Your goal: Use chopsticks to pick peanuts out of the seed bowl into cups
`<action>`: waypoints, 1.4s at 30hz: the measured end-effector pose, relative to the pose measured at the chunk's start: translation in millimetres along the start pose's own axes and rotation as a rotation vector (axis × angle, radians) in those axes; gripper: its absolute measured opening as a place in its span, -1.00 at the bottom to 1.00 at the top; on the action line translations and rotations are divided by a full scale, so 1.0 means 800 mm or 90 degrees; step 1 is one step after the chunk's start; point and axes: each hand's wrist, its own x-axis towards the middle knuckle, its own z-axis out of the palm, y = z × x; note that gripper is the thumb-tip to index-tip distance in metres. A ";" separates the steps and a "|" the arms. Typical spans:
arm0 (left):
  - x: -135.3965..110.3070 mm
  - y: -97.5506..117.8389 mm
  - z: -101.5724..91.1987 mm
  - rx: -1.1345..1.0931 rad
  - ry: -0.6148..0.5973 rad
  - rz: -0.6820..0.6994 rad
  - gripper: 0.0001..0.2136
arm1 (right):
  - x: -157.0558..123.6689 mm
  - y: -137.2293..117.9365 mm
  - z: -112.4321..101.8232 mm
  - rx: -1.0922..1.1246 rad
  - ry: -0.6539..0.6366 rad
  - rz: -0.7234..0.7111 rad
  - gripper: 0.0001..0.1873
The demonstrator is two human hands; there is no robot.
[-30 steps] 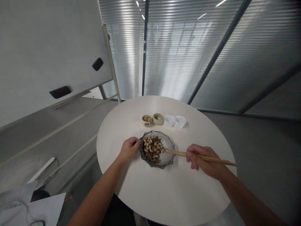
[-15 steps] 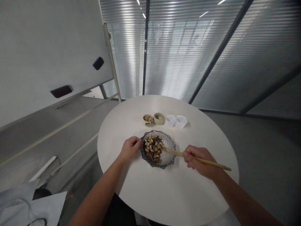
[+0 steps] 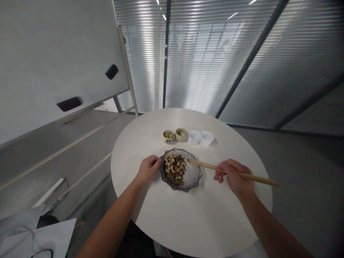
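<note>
Our right hand (image 3: pixel 235 175) pinches slim, slippery pale-wood chopsticks (image 3: pixel 206 166) mid-shaft, tips at the rim of a fragile scalloped glass dish (image 3: pixel 192 175); our curled left hand (image 3: pixel 148 169) sits against it, grip unclear.

Lighting: bright daylight is entering through the slatted blinds (image 3: pixel 204 61), glare is glinting on the glass dish (image 3: pixel 192 175), and wide-angle distortion is bending the frame's edges.

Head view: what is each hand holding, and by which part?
The right hand holds wooden chopsticks around their middle. The left hand sits at the rim of a glass dish; whether its fingers grip it cannot be told.
</note>
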 end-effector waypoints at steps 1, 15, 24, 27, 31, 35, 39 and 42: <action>0.000 0.000 0.000 -0.001 -0.001 0.002 -0.68 | 0.008 0.000 0.006 0.053 0.023 0.005 -0.66; 0.000 0.001 -0.003 0.010 0.004 0.002 -0.67 | 0.152 -0.015 0.139 0.133 -0.041 -0.018 -0.55; 0.000 0.001 -0.003 0.002 -0.004 0.005 -0.69 | 0.152 0.005 0.145 0.146 -0.048 -0.004 -0.56; 0.000 0.001 -0.004 0.007 -0.007 0.007 -0.70 | 0.152 0.001 0.145 0.147 -0.057 -0.006 -0.60; 0.000 0.001 -0.004 0.011 -0.005 0.005 -0.69 | 0.152 -0.005 0.138 0.156 -0.047 -0.004 -0.67; 0.000 0.002 -0.003 0.004 -0.005 0.003 -0.69 | 0.138 -0.011 0.118 0.179 -0.034 -0.009 -0.73; -0.001 0.004 -0.004 0.013 0.003 -0.003 -0.69 | 0.106 -0.013 0.085 0.183 -0.053 -0.031 -0.77; -0.001 0.007 -0.005 0.018 0.003 -0.001 -0.69 | 0.072 -0.010 0.057 0.174 -0.031 -0.006 -0.81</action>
